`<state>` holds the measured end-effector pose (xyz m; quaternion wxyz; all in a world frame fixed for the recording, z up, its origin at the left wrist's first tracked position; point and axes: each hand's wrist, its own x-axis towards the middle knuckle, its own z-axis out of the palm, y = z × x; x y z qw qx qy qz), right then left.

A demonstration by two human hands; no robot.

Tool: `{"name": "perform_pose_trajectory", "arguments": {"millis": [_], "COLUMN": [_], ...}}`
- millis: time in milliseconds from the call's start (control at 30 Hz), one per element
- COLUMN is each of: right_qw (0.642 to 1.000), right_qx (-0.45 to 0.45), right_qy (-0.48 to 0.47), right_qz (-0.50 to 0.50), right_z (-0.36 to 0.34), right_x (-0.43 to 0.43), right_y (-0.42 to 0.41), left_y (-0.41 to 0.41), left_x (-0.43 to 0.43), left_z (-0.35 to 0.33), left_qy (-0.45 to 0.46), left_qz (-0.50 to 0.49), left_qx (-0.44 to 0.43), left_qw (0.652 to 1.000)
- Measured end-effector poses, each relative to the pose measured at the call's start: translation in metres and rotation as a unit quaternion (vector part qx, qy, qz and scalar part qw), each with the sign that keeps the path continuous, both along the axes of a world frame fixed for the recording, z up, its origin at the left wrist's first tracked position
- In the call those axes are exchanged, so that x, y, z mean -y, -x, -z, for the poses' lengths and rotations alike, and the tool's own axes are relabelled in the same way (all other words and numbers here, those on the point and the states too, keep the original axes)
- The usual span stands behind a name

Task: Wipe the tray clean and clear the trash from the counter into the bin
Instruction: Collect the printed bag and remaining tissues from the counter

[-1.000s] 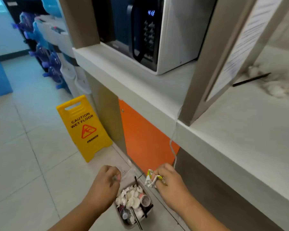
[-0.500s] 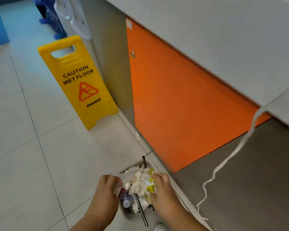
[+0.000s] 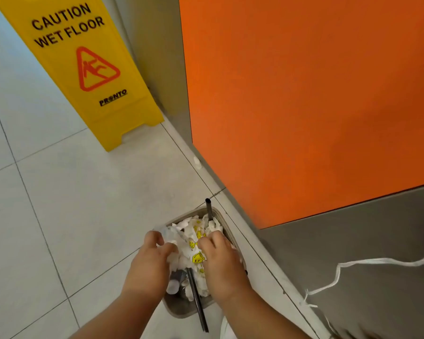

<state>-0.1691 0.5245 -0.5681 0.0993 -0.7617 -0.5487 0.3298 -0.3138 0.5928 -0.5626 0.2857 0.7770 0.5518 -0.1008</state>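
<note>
Left hand [image 3: 149, 264]: fingers curled round a pale wrapper [image 3: 168, 237].
Right hand [image 3: 222, 261]: fingertips buried in smiley-print paper [image 3: 196, 256]; grip cannot be told.
Bin [image 3: 181, 311]: largely hidden by both hands.

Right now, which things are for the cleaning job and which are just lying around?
For the job: bin, white tissues, smiley wrapper, black straw, left hand, right hand.
Just there: wet floor sign, orange door, white string.

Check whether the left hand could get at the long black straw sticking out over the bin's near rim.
Probably yes: the straw lies bare beside the left hand, nothing over its near end, though that hand grips clear plastic.
</note>
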Motion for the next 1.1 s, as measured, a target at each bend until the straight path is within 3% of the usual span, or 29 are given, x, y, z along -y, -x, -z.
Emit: {"name": "perform_pose_trajectory", "arguments": {"millis": [133,267,467,633,767,1100], "right_qw": [0.996,0.985,0.964,0.974,0.975,0.994], "right_qx": [-0.048,0.028,0.088,0.055,0.066,0.047], "right_qy": [0.068,0.128,0.206,0.194,0.171,0.067], "right_qz": [-0.043,-0.115,-0.144,-0.103,-0.124,-0.07], "right_z": [0.017,0.026,0.033,0.011,-0.014,-0.108], "right_x": [0.004,0.007,-0.008,-0.013,-0.006,0.013], "right_y": [0.005,0.021,0.031,0.02,0.009,-0.024], "left_y": [-0.007,0.007,0.009,0.005,0.013,-0.003], "left_x": [0.01,0.005,-0.004,-0.001,-0.002,-0.008], "left_z": [0.001,0.013,0.015,0.008,-0.004,-0.093], "left_qy": [0.038,0.025,0.053,0.076,0.098,0.059], "left_qz": [0.056,0.122,0.198,0.159,0.117,0.104], "left_qx": [-0.059,-0.127,-0.263,-0.208,-0.146,-0.041], "left_qw": [0.996,0.984,0.943,0.962,0.978,0.992]}}
